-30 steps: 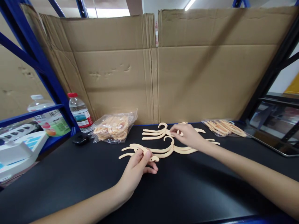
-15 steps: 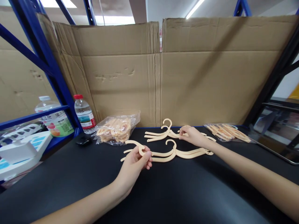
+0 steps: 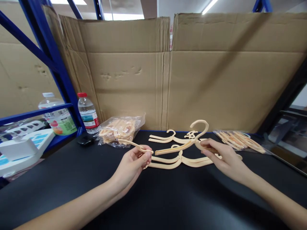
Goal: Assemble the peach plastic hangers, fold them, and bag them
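Both of my hands are over a black tabletop among small cream plastic hangers. My left hand is closed in a pinch on one hanger, lifted off the table with its arm pointing left. My right hand grips another hanger, raised and tilted with its hook upward. Between the hands a pair of hangers lies flat. One more hanger lies behind them, close to the cardboard.
Cardboard sheets wall off the back. A clear bag of hangers lies at back left, another bag at back right. A water bottle stands by a blue rack post. A small black object lies nearby.
Both hands have lifted a hanger off the table. The right hand drew back from the far hangers toward me, raising its hanger hook-up; the left raised its hanger slightly.
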A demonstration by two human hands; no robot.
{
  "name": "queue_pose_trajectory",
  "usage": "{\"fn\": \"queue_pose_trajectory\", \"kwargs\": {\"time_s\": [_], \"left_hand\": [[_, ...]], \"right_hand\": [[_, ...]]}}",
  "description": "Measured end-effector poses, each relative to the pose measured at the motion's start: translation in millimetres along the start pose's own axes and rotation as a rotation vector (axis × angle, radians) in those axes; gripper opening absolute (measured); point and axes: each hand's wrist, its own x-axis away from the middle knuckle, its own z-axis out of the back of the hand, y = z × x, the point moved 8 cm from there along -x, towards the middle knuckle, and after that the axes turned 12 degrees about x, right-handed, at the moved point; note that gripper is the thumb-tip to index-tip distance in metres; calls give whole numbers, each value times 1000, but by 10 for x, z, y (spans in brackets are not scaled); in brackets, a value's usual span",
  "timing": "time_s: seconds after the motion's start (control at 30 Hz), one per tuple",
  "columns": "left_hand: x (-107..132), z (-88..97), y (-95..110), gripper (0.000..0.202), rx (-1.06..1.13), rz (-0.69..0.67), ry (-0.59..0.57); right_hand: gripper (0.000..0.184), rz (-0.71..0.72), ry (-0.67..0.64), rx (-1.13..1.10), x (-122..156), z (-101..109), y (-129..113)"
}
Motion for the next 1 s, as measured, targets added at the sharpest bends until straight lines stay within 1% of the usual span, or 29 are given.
{"fn": "queue_pose_trajectory", "kwargs": {"time_s": [0.13, 0.3, 0.47, 0.6, 0.77, 1.0], "left_hand": [[-11, -32, -40, 21, 37, 22, -60], [38, -102, -95, 17, 111, 104, -121], [84, -178, -156, 11, 157, 209, -234], [79, -201, -168, 7, 172, 220, -305], [74, -207, -180, 7, 168, 245, -308], [87, -221, -196, 7, 169, 252, -325]], "right_hand": [[15, 36, 43, 13, 85, -48, -25], [11, 58, 122, 7, 130, 8, -84], [13, 85, 172, 41, 157, 21, -92], [13, 94, 212, 75, 170, 57, -96], [13, 107, 218, 72, 178, 74, -116], [15, 138, 191, 87, 175, 49, -152]]}}
